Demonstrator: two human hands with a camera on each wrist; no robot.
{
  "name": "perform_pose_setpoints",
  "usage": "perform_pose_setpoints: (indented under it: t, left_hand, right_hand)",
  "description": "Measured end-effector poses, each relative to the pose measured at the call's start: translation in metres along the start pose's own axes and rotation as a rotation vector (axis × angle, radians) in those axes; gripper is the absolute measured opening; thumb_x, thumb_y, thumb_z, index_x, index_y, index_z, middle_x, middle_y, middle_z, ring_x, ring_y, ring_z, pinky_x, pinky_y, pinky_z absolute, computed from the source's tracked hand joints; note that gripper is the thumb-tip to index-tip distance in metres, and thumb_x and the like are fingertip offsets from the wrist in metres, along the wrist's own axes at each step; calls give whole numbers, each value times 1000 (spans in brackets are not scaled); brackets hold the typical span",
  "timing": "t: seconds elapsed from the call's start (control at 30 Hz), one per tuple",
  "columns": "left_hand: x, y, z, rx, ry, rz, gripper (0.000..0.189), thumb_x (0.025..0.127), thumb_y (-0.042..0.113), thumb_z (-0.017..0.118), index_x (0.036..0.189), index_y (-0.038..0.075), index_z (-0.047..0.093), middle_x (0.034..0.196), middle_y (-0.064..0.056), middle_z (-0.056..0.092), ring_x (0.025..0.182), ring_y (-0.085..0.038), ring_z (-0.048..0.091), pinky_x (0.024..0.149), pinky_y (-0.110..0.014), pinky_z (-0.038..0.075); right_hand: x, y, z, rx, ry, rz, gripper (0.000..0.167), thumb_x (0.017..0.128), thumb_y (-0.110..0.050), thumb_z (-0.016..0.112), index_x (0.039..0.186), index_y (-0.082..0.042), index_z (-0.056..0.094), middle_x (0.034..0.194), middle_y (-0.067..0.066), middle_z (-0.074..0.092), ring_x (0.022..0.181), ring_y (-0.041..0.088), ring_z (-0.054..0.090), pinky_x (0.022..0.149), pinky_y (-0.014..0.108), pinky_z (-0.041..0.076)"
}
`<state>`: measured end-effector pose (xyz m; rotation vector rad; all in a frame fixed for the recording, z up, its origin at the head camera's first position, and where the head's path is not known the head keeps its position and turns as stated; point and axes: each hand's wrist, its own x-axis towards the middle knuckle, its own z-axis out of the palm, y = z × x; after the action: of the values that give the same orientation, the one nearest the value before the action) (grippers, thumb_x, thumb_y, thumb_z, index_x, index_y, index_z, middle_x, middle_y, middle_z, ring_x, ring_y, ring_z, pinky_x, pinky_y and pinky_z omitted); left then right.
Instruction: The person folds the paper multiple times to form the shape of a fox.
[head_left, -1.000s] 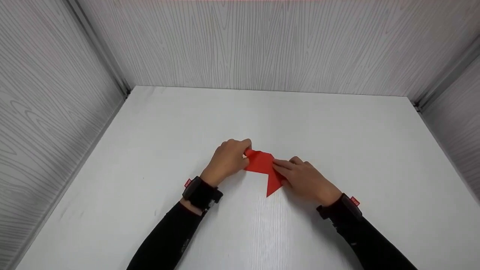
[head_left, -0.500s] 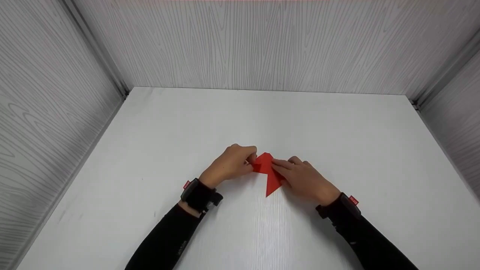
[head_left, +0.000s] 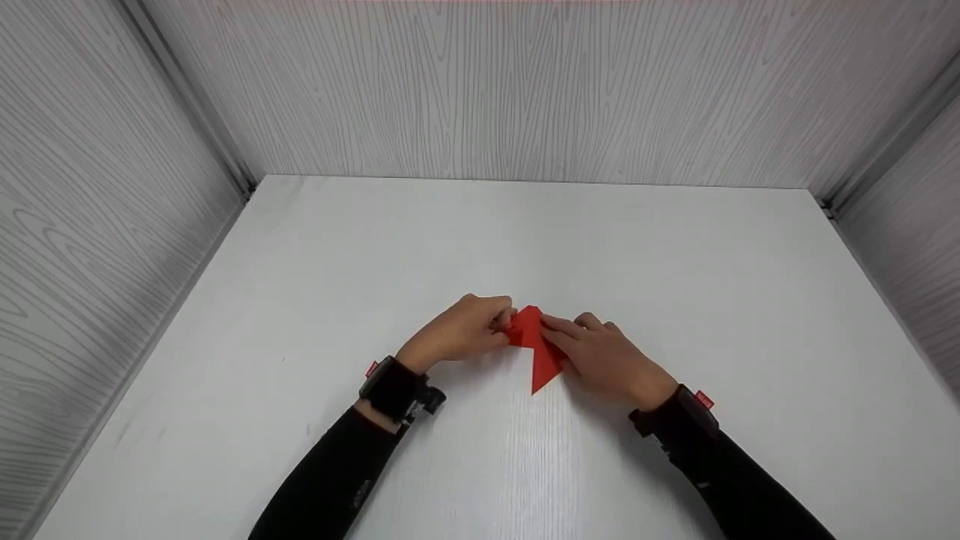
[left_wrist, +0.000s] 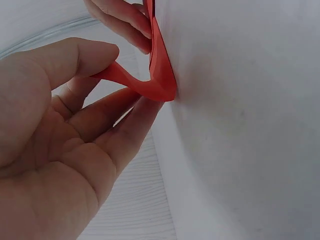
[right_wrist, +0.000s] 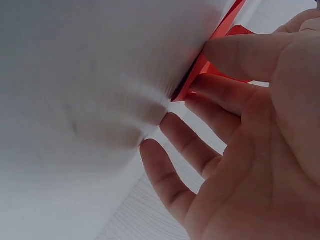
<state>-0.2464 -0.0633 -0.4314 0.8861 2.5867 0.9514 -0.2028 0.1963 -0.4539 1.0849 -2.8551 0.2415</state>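
Observation:
A folded piece of red paper (head_left: 546, 367) lies on the white table between both hands, one pointed end toward the person. My left hand (head_left: 465, 330) pinches its left flap between thumb and curled fingers. In the left wrist view that red flap (left_wrist: 150, 89) bends up in a curve from the tabletop, its end under the thumb. My right hand (head_left: 604, 356) presses the paper's right side down with extended fingers. Seen from the right wrist, the thumb and nearest fingertips touch the red paper (right_wrist: 201, 65), while the other two fingertips (right_wrist: 148, 147) rest on the table beside it.
The white tabletop (head_left: 525, 247) spreads around the hands. Grey wood-grain panels stand at the back (head_left: 480, 90), left and right. Black wrist straps with small cameras sit on both wrists, over dark sleeves (head_left: 330, 472).
My left hand has moved right and slightly toward the person, folding the paper's left flap inward, so the wide red part looks narrower. The right hand stays almost in place.

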Motion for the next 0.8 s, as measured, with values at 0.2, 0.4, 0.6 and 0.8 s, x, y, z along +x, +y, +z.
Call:
perform_pose_setpoints:
  t: [0.2,0.4,0.6,0.8]
  left_hand:
    - [1,-4,-1,-37,-32,6,11,98,0,66,95,8,59,83,0,63,76,-14,50,70,-26,41]
    - [0,-7,-1,-40,-66,18,14,99,2,67,94,10,57,88,-1,67,77,-13,52,70,-26,43]
    - [1,-4,3,10,-79,95,11,99,-1,68,94,5,60,80,1,58,81,-17,51,74,-28,42]
    - [1,4,7,93,-78,178,10,96,-8,64,93,1,61,69,3,41,75,-14,46,71,-27,38]
  right_hand:
    - [2,-1,-1,23,-31,31,47,103,-9,67,149,-3,60,155,12,58,119,34,57,83,47,54]
    - [3,-1,0,30,-21,32,46,102,-7,67,147,-3,61,153,13,59,118,34,57,81,46,54]
    - [3,-1,2,25,1,30,47,101,-8,68,148,-4,61,152,11,60,115,34,58,79,46,54]
    - [2,-1,2,54,-9,46,49,103,-10,67,151,-6,59,153,11,59,115,33,57,80,46,53]
